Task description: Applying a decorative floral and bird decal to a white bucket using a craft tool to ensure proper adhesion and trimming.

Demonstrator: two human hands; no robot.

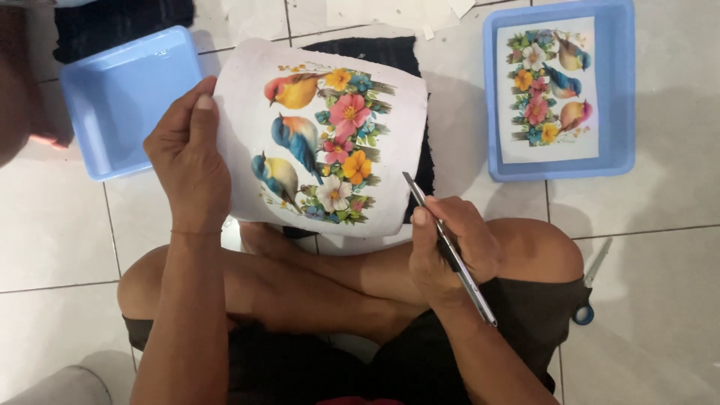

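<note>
— What are the hands doing?

— The left hand (pixel 187 157) grips the left edge of a curved white sheet (pixel 322 139), thumb on top and fingers wrapped behind it. The sheet is printed with three birds – one orange, two blue and yellow – beside a column of pink, orange and white flowers. It is held up in front of the person, above the crossed legs (pixel 315 277).

— And the other hand?

— The right hand (pixel 450 251) is closed around a slim metal craft knife (pixel 450 251), held like a pen. The blade tip points up and left, touching or just short of the sheet's lower right edge – I cannot tell which.

— What lies around them?

— Behind the sheet a dark cloth (pixel 390 54) lies on the white tiled floor (pixel 660 315). To the upper left sits a light blue plastic tray (pixel 124 101). To the upper right a second blue tray (pixel 619 90) holds another printed sheet (pixel 547 90) with the same bird and flower picture, lying flat. Blue-handled scissors (pixel 589 292) rest on the tiles just beside the person's right knee.

— Anyone else there?

— Part of someone's limb shows at the far left edge, too cropped to tell more.
</note>
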